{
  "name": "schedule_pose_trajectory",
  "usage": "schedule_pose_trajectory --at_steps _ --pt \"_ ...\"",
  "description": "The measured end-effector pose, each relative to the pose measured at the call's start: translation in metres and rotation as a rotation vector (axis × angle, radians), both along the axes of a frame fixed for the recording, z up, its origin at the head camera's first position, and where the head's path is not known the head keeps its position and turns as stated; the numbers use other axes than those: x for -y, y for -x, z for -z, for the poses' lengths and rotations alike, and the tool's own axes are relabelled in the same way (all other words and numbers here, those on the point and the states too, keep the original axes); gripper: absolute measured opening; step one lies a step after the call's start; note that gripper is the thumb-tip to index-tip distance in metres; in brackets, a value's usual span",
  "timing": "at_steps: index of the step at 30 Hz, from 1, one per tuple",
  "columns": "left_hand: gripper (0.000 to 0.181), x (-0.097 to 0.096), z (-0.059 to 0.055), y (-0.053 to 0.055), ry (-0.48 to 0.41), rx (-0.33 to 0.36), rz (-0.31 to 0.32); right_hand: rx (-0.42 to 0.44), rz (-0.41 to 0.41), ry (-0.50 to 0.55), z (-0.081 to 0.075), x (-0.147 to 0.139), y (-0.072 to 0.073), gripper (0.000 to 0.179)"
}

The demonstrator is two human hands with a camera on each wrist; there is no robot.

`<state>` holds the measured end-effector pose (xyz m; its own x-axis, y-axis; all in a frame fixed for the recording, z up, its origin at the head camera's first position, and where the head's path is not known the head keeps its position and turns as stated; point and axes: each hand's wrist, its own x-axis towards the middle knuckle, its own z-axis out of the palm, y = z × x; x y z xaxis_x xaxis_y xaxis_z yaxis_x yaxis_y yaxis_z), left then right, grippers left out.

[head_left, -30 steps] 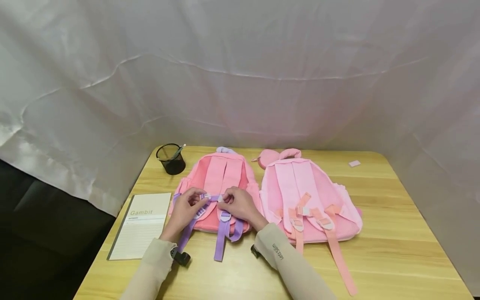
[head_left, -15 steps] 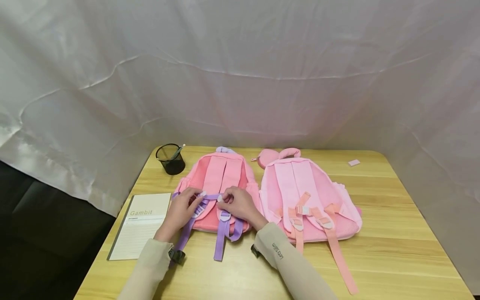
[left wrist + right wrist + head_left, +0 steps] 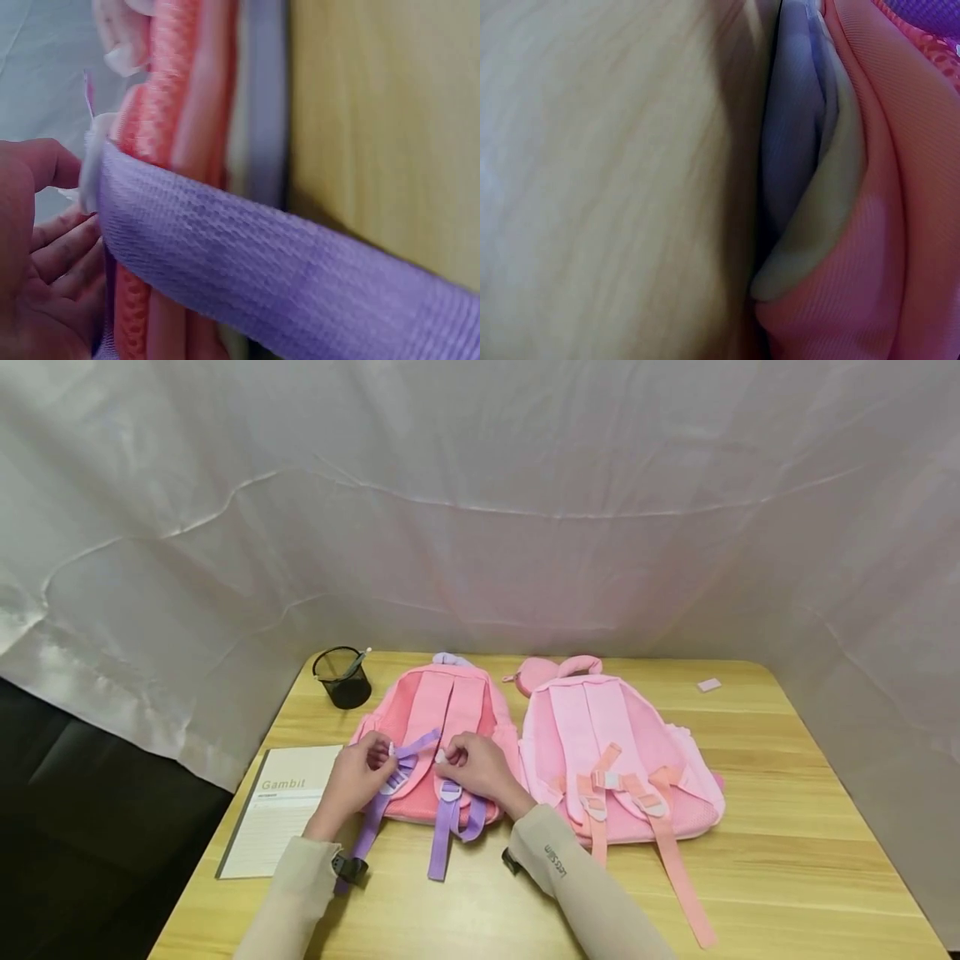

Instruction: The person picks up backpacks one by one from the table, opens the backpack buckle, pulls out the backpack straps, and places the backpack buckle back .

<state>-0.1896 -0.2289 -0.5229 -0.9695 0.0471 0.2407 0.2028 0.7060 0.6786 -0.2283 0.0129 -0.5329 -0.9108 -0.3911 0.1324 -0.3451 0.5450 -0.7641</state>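
A coral-pink backpack (image 3: 468, 693) lies on the table with its shoulder straps up. Over its left strap my left hand (image 3: 354, 781) pinches a small white buckle piece (image 3: 392, 750). From that piece a purple webbing end (image 3: 418, 743) sticks up and to the right. My right hand (image 3: 480, 766) pinches another white buckle piece (image 3: 441, 757) over the right strap, a short gap away. Purple straps (image 3: 442, 839) hang from white adjusters toward the near edge. In the left wrist view, broad purple webbing (image 3: 247, 240) crosses in front of the hand; the right wrist view shows no fingers.
A light pink backpack (image 3: 618, 718) with peach straps lies close on the right, a round pink pouch (image 3: 536, 675) behind it. A notebook (image 3: 281, 810) and a black mesh pen cup (image 3: 348, 687) stand left. A small pale block (image 3: 708, 686) sits at the back right.
My left hand has shifted left with its buckle piece. The purple webbing that lay between the hands now points up with its end loose. My right hand has stayed in place.
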Motion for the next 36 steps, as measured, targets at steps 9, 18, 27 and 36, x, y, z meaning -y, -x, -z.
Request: schedule_pose_trajectory --at_steps 9,18,27,36 --pt "0.02 0.02 -0.003 -0.002 0.082 0.047 0.018 0.005 0.005 -0.004 0.004 0.001 0.0 0.021" --pt "0.022 0.029 0.006 -0.002 0.079 -0.028 0.036 0.016 0.015 -0.005 0.005 0.001 0.0 0.022" --pt "0.028 0.027 0.012 -0.003 0.012 -0.037 0.041 0.006 0.012 -0.016 0.005 0.0 0.001 0.022" --pt "0.034 0.029 0.008 -0.006 -0.085 0.018 0.017 0.001 0.017 -0.023 0.006 0.0 0.001 0.022"
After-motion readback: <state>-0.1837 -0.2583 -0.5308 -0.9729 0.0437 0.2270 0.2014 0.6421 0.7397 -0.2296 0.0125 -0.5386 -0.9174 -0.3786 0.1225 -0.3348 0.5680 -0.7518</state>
